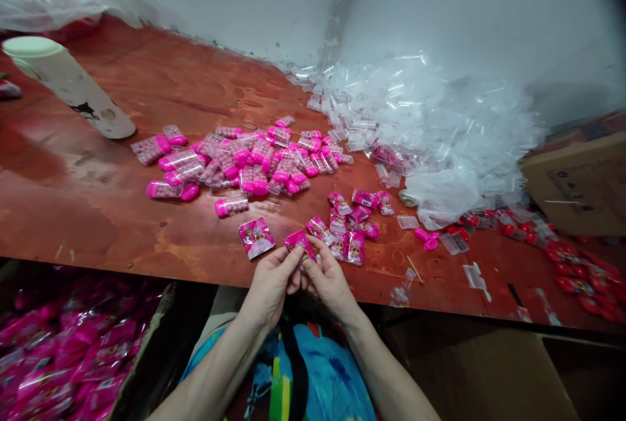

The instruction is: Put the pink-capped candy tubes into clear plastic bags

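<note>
My left hand (272, 281) and my right hand (328, 279) meet at the table's front edge, both pinching one small pink packet (299, 242) between their fingertips. Another pink packet (256, 236) lies flat on the table just left of it. Several more pink packets (353, 220) are scattered beyond my right hand. Further back sits a heap of clear capsules with pink caps (239, 161), filled with pink balls.
A big pile of clear plastic bags (425, 128) fills the back right. A white tube (68, 85) lies at the left. The red-brown table (98, 212) bears red-capped pieces (581, 271) at the right. A box of pink packets (63, 349) stands below left; a cardboard box (581, 183) sits right.
</note>
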### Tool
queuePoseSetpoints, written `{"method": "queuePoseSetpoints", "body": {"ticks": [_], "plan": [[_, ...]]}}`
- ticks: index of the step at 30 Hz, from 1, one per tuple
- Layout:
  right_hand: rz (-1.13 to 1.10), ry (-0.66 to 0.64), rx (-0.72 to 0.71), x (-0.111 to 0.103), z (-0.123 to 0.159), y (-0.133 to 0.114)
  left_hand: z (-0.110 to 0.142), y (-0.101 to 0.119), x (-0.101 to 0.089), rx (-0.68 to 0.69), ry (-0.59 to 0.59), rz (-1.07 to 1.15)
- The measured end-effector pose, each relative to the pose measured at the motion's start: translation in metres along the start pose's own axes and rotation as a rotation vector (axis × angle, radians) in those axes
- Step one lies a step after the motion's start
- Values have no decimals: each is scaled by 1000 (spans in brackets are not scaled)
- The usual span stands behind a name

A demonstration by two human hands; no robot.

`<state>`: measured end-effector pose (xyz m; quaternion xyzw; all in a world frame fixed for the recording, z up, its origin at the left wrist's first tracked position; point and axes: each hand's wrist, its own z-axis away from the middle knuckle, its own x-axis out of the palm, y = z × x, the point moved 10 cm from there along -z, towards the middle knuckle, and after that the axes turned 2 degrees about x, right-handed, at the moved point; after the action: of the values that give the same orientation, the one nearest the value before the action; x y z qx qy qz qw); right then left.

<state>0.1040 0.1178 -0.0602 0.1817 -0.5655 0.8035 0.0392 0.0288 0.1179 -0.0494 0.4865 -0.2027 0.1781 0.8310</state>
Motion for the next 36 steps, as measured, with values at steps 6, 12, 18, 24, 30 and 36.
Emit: {"method": "queuePoseSetpoints", "body": {"ticks": [6, 12, 18, 24, 30, 36], "plan": [[724, 487, -271, -69, 21, -89, 11, 11, -35, 34, 122, -309], [1017, 335, -306, -8, -17, -82, 22, 81, -92, 488, 472, -804], [999, 142, -165, 45, -78, -31, 14, 84, -84, 464, 474, -1389], [973, 123, -176, 41, -83, -32, 16, 78, -78, 423, 494, -1585], [851, 101, -182, 23, -75, -43, 15, 85, -86, 457, 462, -1332], [522, -80, -17, 20, -59, -41, 1, 86, -69, 438, 274, -577]]}}
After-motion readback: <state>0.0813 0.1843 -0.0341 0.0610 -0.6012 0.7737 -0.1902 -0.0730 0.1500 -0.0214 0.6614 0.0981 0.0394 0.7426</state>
